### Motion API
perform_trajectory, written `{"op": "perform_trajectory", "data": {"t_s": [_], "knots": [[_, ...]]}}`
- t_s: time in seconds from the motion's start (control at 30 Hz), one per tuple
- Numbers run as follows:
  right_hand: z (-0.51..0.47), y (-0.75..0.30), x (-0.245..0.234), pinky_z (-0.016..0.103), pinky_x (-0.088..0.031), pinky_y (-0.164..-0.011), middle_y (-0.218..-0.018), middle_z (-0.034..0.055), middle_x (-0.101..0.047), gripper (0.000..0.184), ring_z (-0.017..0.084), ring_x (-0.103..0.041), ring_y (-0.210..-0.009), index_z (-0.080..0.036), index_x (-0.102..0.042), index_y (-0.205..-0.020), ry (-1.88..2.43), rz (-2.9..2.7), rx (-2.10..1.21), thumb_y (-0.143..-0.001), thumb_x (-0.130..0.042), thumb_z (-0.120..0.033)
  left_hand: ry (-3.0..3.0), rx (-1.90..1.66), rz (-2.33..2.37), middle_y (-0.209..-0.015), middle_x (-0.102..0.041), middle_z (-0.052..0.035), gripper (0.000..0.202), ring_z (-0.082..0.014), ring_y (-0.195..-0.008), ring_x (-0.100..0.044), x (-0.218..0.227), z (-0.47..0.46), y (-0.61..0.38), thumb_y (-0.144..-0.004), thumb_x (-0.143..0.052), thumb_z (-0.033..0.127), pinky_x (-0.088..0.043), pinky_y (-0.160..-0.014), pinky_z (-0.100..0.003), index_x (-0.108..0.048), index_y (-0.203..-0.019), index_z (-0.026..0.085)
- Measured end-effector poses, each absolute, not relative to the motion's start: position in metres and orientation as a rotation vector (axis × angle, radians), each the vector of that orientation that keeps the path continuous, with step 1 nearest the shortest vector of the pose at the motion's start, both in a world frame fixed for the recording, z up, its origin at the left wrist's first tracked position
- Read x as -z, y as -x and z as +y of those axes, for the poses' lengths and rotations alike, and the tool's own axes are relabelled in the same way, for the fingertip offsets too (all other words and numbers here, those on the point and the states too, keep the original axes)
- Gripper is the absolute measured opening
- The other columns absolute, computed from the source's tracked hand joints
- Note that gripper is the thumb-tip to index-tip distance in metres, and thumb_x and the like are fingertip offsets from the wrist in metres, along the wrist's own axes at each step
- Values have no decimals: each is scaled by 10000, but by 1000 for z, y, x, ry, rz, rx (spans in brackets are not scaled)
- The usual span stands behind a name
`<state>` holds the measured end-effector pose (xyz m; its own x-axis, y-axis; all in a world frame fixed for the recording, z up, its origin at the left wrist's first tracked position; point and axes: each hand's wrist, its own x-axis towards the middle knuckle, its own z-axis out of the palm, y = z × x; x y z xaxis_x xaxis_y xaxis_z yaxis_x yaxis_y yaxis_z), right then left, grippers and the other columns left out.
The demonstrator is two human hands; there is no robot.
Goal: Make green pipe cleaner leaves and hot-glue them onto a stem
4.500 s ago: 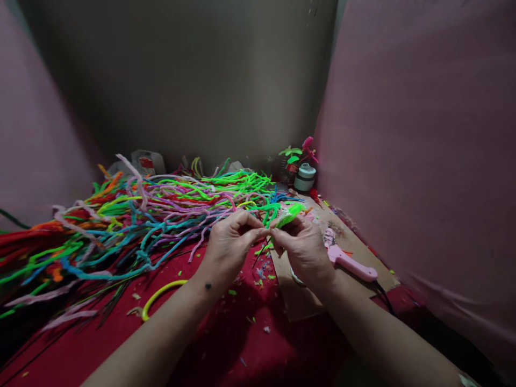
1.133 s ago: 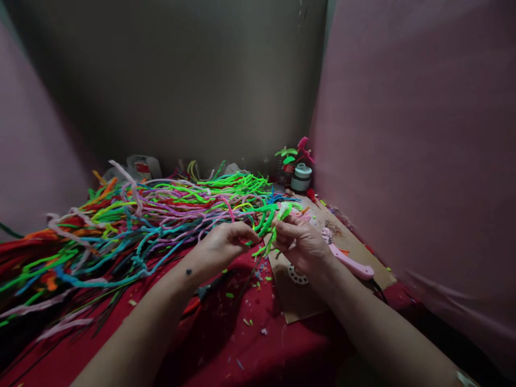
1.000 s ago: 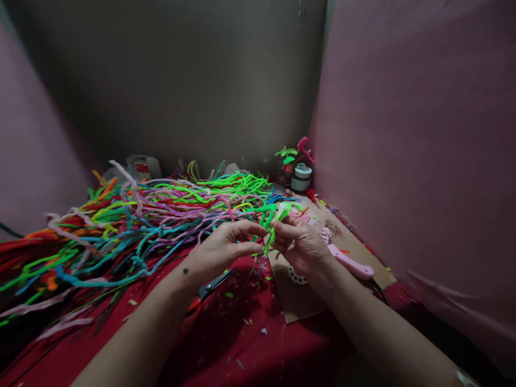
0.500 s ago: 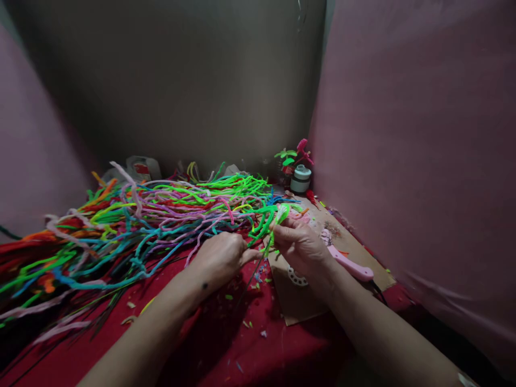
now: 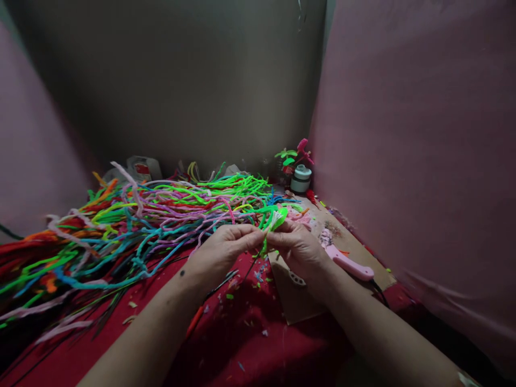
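Observation:
Both hands meet in front of me over the right end of a pipe-cleaner pile. My right hand (image 5: 300,250) pinches a bright green pipe-cleaner piece (image 5: 279,215), looped at the top with pale strands inside. Fingertips of my left hand (image 5: 226,247) are pressed together at the base of the same piece, close to the right thumb. A thin dark stem (image 5: 252,267) slants down below the fingers. Just behind, darker green pipe cleaners (image 5: 266,210) curl out; whether they join the held piece I cannot tell.
A large heap of coloured pipe cleaners (image 5: 161,215) covers the left. On the right, a pink-handled corded tool (image 5: 350,264) lies on a cardboard sheet (image 5: 374,263). A white-lidded jar (image 5: 301,178) stands behind. An orange-handled tool (image 5: 195,321) and scraps lie on red cloth (image 5: 242,355).
My left hand has risen and turned, bringing its fingertips up against the green piece beside the right hand. The orange-handled tool now shows beneath my left wrist. My right hand barely moved.

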<state>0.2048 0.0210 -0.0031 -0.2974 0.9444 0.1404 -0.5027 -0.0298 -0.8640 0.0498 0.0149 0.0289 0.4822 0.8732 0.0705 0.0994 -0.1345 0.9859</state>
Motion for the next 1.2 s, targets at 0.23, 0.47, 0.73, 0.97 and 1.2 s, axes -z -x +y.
{"op": "perform_trajectory", "data": {"t_s": [0.23,0.47,0.73,0.97,1.2], "knots": [[17,-202,2,268,-424,-508,-563,7,-612,145,122,-535,-492,-142,-696,-674,535,-1075,-1658,-571,-763,-218,-1184,-867,651,-593,-582,-9,179,-92,-545,-525,-10,16,-58,-706,-676,267,-397,-566,-214,-588,-650,121],[14,-205,-3,255,-393,-591,-655,8,-626,112,107,-522,-592,-167,-693,-688,508,-1020,-1549,-599,-736,-219,-1153,-894,623,-619,-595,-10,178,-65,-476,-506,-12,18,-54,-691,-692,239,-359,-474,-187,-570,-633,122],[14,-205,-4,253,-333,-548,-502,-30,-461,183,88,-400,-510,-160,-587,-522,500,-990,-1542,-644,-694,-246,-1183,-929,720,-493,-515,41,158,-44,-430,-434,-12,17,-56,-667,-707,227,-298,-449,-179,-580,-630,139],[17,-203,-1,255,-284,-530,-482,-41,-351,267,84,-304,-501,-164,-467,-447,537,-906,-1571,-639,-644,-220,-1226,-986,820,-557,-546,44,143,-31,-447,-414,-12,18,-58,-651,-720,235,-291,-454,-179,-634,-729,152],[16,-202,1,252,-271,-528,-479,-38,-350,288,83,-300,-501,-164,-437,-432,511,-942,-1543,-668,-602,-176,-1178,-984,820,-502,-506,56,136,-31,-430,-396,-14,16,-59,-618,-733,200,-282,-443,-179,-612,-644,144]]}}
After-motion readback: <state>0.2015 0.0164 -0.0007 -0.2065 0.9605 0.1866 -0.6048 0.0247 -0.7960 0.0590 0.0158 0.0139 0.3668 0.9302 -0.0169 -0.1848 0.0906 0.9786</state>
